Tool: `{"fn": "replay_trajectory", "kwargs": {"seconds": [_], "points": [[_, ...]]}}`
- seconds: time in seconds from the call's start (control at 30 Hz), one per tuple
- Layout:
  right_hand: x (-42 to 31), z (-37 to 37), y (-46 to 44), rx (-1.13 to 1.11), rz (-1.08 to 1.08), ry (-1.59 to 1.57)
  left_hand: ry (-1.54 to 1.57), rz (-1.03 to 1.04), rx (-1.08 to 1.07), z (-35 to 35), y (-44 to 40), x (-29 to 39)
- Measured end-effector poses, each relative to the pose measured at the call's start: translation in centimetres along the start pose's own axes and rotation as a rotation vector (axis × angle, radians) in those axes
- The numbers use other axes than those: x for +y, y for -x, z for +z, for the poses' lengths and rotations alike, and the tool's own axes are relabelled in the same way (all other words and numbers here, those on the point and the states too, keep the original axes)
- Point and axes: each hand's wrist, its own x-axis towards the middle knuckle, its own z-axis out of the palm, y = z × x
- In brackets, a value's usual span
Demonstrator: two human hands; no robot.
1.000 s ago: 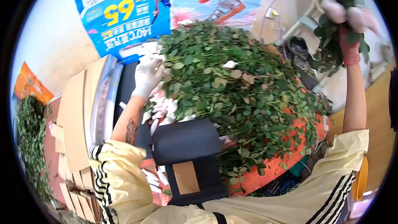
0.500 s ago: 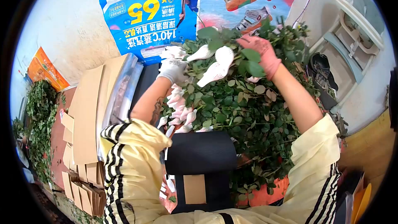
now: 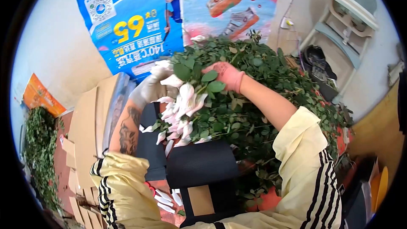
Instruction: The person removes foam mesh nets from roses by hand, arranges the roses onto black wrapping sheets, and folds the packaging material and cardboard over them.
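Note:
My left hand (image 3: 153, 86), in a whitish glove, curls around the heads of roses in white mesh sleeves; one netted rose bud (image 3: 171, 81) pokes out beside its fingers. My right hand (image 3: 225, 76), in a pink glove, is closed on leafy rose stems (image 3: 207, 85), right of those heads. The leaves partly cover its fingertips. Between and below both hands hangs a cluster of netted rose buds (image 3: 185, 97). More pinkish-white netted buds (image 3: 180, 128) lie stacked beneath. A large heap of leafy rose stems (image 3: 254, 114) spreads under my right forearm.
A black ribbed roll (image 3: 202, 164) lies in front of my body. White sleeves (image 3: 165, 201) lie on the red surface beside red-handled scissors (image 3: 150, 188). Cardboard sheets (image 3: 87, 131) lean at left. Posters (image 3: 131, 25) cover the wall behind; a high chair (image 3: 343, 38) stands back right.
The view has shifted to the right. Both hands have come closer together, and the netted buds between them now hang lower, heads downward. My right hand still grips the stems.

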Motion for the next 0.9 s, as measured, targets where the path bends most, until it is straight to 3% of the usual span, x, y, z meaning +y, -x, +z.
{"fn": "replay_trajectory", "kwargs": {"seconds": [0.03,0.07,0.1,0.13,0.17,0.2,0.27,0.3,0.33,0.4,0.43,0.47,0.53,0.63,0.7,0.77,0.8,0.83,0.9], "points": [[1.2,-1.6,1.0,0.101,0.125,-0.316,0.004,0.167,0.089,-0.1,0.0,-1.2],[2.6,-3.5,2.2,0.105,0.259,-0.191,0.012,0.335,0.183,-0.5,0.4,-2.5],[3.8,-6.0,3.4,0.094,0.393,-0.071,-0.257,0.323,0.392,-0.6,0.6,-3.4],[5.7,-8.1,5.8,0.405,0.341,0.277,-0.567,0.23,0.484,-1.5,1.1,-4.2],[8.6,-9.8,9.2,0.711,0.263,0.628,-0.76,0.262,0.452,-1.6,1.6,-5.1],[12.6,-11.5,13.3,0.562,0.481,0.675,-0.951,0.296,0.417,-1.4,1.9,-6.3],[17.2,-19.5,19.2,0.886,0.847,0.056,-0.97,0.093,0.459,1.6,3.0,-6.8],[19.4,-23.6,22.1,1.118,0.974,-0.222,-1.139,0.242,0.377,0.9,3.3,-7.8],[22.4,-26.7,25.4,1.458,0.771,-0.335,-1.194,0.281,0.348,1.3,3.7,-7.9],[31.9,-33.7,39.0,1.274,0.786,0.134,-1.145,0.267,0.419,2.5,5.1,-8.1],[23.3,-36.5,35.3,0.971,0.65,0.596,-1.093,0.31,0.408,3.4,5.9,-7.9],[18.8,-37.6,33.6,1.018,0.642,0.307,-0.903,0.334,0.41,4.3,6.5,-8.1],[8.8,-38.9,28.2,1.155,0.535,-0.264,-0.832,0.406,0.392,6.9,8.0,-7.8],[1.4,-35.7,27.0,0.846,0.725,-0.03,-0.762,0.623,0.408,11.5,9.6,-8.1],[-8.4,-31.6,22.5,0.584,0.604,-0.767,-0.799,0.706,0.449,14.4,11.0,-9.4],[-13.6,-27.0,20.5,0.196,0.66,-1.237,-1.01,0.742,0.502,16.2,13.4,-10.8],[-16.2,-24.7,19.6,-0.014,0.727,-1.402,-1.168,0.743,0.513,16.5,15.0,-12.2],[-18.2,-22.6,19.6,-0.073,0.618,-1.423,-0.995,0.687,0.555,17.6,16.6,-13.8],[-22.1,-18.5,19.5,-0.182,0.396,-1.467,-0.957,0.715,0.595,18.6,19.8,-15.9]]}}
